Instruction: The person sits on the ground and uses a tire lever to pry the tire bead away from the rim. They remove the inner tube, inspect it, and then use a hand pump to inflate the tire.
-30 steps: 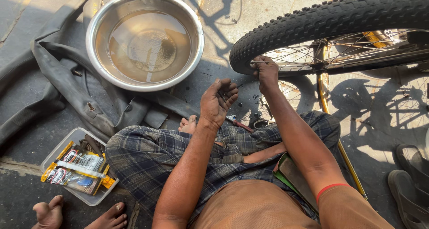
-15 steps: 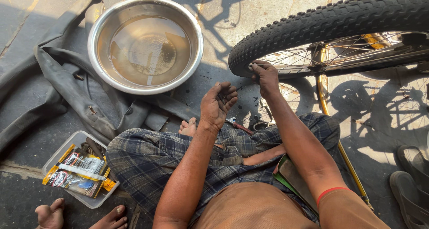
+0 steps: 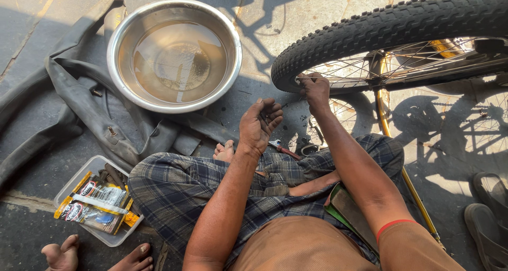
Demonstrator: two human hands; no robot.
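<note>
head view: the tyre [image 3: 370, 30] rim is being pinched by the right hand [image 3: 315, 88]; the left hand [image 3: 259, 124] is being held cupped, empty, near the basin [image 3: 119, 49].

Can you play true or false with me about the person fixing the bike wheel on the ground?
1. The right hand touches the bicycle tyre. True.
2. The metal basin is dry. False: it holds water.
3. The left hand grips the wrench. False: the hand is raised with curled fingers, and the wrench lies on the ground.
4. A black inner tube lies beside the basin. True.
5. The plastic box holds packets. True.
</note>
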